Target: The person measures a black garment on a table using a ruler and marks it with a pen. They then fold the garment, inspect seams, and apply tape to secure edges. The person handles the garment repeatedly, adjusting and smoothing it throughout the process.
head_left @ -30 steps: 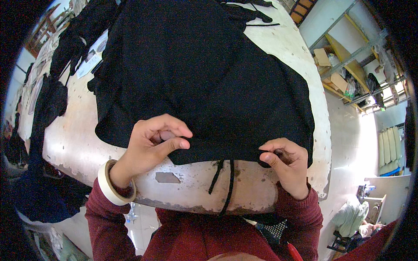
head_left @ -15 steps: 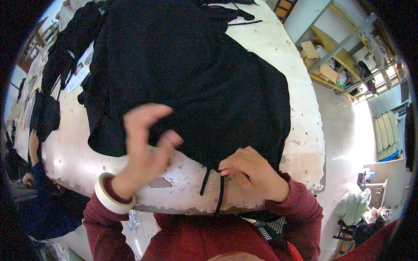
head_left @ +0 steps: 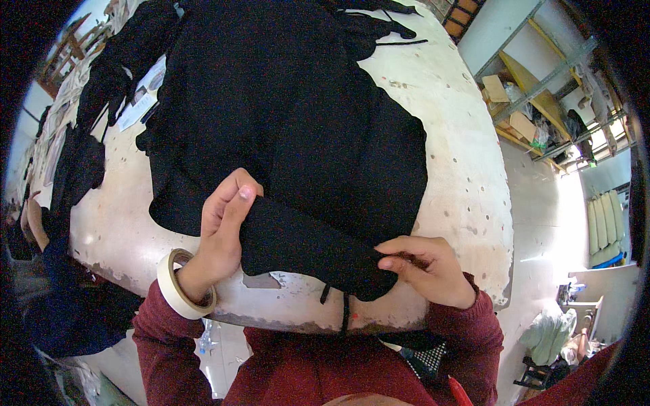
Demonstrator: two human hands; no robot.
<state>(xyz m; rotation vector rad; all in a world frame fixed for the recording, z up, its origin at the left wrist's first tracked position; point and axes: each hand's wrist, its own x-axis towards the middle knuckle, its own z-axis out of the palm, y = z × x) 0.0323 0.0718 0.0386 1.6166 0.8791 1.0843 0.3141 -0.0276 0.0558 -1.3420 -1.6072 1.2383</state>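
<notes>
The left hand [head_left: 223, 220] and right hand [head_left: 430, 267] each pinch, thumb against fingers, part of the near edge of the black cloth [head_left: 291, 115], which spreads wide and wavy-edged over the table [head_left: 467, 203] — a raised strip slanting between them. Half a second ago the left hand was spread, its fingers well apart; now it grips, and the strip hides more of the cords [head_left: 346, 311]. The cloth looks soft and matt, the table pale and chipped — and a cream tape roll [head_left: 165, 287] rings the left wrist.
</notes>
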